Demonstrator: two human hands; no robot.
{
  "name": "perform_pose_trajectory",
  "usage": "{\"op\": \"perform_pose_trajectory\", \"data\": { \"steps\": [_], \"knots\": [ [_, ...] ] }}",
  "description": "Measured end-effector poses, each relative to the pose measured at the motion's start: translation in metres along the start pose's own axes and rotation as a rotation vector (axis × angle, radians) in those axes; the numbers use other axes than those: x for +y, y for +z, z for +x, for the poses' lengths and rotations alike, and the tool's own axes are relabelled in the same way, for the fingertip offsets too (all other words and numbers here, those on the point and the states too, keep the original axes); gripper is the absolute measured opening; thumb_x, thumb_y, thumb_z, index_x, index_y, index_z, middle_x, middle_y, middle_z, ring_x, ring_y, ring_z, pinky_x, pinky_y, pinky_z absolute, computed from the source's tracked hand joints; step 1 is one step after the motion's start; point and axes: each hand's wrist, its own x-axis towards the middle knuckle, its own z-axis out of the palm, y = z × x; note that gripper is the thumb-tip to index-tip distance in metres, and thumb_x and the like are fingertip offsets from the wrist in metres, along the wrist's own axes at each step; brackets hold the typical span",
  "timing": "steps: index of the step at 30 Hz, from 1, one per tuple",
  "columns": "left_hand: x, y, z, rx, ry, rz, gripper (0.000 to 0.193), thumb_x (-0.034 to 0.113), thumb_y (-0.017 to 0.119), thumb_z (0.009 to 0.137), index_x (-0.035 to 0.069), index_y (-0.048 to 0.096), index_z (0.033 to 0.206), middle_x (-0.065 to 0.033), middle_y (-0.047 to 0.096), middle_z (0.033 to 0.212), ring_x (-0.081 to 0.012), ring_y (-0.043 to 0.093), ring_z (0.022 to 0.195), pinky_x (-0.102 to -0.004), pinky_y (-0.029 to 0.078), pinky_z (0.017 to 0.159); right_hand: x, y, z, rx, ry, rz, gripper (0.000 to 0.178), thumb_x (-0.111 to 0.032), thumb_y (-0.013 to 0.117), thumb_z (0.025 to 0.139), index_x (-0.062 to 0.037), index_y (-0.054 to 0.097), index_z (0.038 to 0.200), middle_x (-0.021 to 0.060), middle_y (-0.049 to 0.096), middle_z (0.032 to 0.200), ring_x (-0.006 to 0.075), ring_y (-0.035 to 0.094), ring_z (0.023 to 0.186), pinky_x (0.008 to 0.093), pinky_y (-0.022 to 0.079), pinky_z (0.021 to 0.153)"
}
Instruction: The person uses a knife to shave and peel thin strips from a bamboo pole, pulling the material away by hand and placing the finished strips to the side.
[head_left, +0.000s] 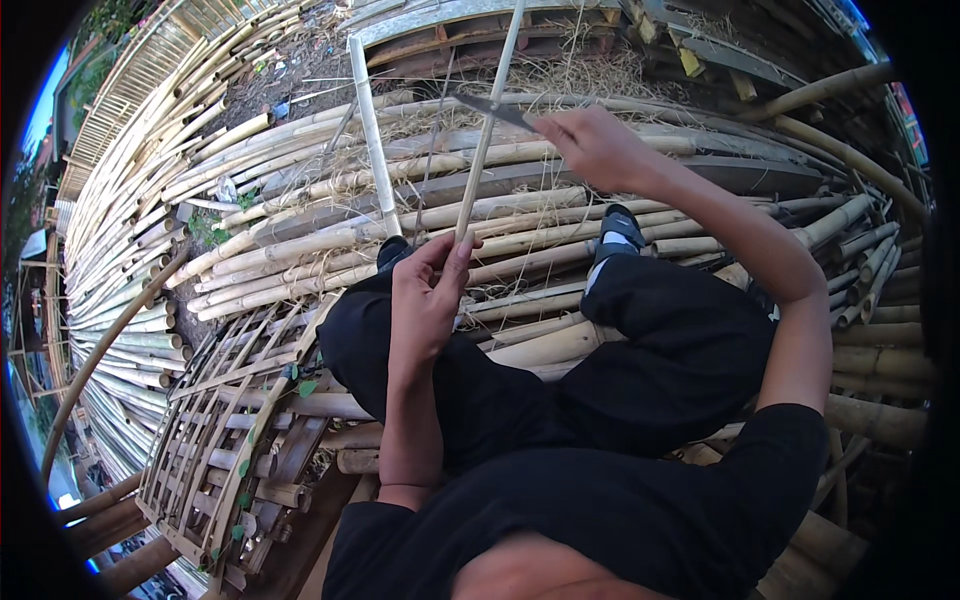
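Observation:
A long, thin bamboo strip [489,135] slants up and away in front of me. My left hand [431,288] is closed around its near end, thumb pressed along it. Farther out on the right, my right hand [590,145] grips a knife [497,112], its handle hidden in the fist. The dark blade lies across the strip and points left; whether it cuts into the bamboo I cannot tell. Left of the strip, a wider pale bamboo slat [373,140] stands nearly upright, its lower end near my left foot.
Bamboo poles [320,185] lie side by side under and around my feet. A large pile of poles [130,250] fans out at left, beside a woven bamboo lattice [215,430]. Shavings [570,75] litter the far ground near a wooden plank stack [480,30]. Curved poles [820,90] stick out at right.

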Motion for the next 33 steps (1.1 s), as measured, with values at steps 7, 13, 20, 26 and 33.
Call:
{"op": "perform_pose_trajectory", "data": {
  "steps": [7,13,20,26,33],
  "knots": [
    [0.000,0.001,0.001,0.000,0.015,0.001,0.022,0.018,0.056,0.095,-0.003,0.064,0.098,0.0077,0.044,0.064,-0.0003,0.033,0.056,-0.0188,0.024,0.049,-0.003,-0.012,0.005,0.025,0.082,0.031,0.050,-0.037,0.035,0.100,0.0012,0.060,0.079,0.0168,0.051,0.054,0.0328,0.052,0.051,0.0413,0.042,0.054],
    [-0.001,0.001,0.003,-0.011,0.018,0.015,0.022,0.017,0.056,0.095,-0.003,0.063,0.099,0.0078,0.044,0.065,-0.0001,0.033,0.057,-0.0186,0.024,0.048,-0.011,-0.015,0.001,-0.018,0.155,0.094,0.043,-0.033,0.040,0.099,0.0012,0.058,0.079,0.0168,0.048,0.052,0.0306,0.045,0.046,0.0425,0.037,0.051],
    [-0.002,0.001,0.001,-0.009,0.033,0.008,0.023,0.017,0.057,0.094,-0.004,0.063,0.099,0.0080,0.044,0.065,0.0002,0.033,0.057,-0.0183,0.024,0.049,-0.016,-0.017,0.001,0.040,0.151,0.078,0.035,-0.028,0.044,0.098,0.0016,0.062,0.092,0.0225,0.053,0.062,0.0365,0.049,0.057,0.0441,0.040,0.058],
    [-0.001,0.001,0.001,0.013,0.013,0.006,0.022,0.017,0.057,0.094,-0.003,0.064,0.098,0.0080,0.044,0.065,-0.0002,0.034,0.057,-0.0189,0.025,0.049,-0.028,0.011,-0.015,-0.035,0.018,0.148,0.044,-0.031,0.039,0.099,0.0027,0.056,0.076,0.0192,0.050,0.057,0.0347,0.051,0.051,0.0432,0.039,0.051],
    [-0.009,0.001,0.003,0.012,0.068,0.021,0.021,0.018,0.057,0.094,0.000,0.063,0.103,0.0112,0.039,0.059,0.0028,0.029,0.048,-0.0169,0.019,0.042,-0.006,0.013,-0.003,0.000,0.039,0.143,0.036,-0.027,0.042,0.099,0.0039,0.060,0.104,0.0165,0.044,0.055,0.0178,0.042,0.049,0.0363,0.034,0.049]
  ]
}}
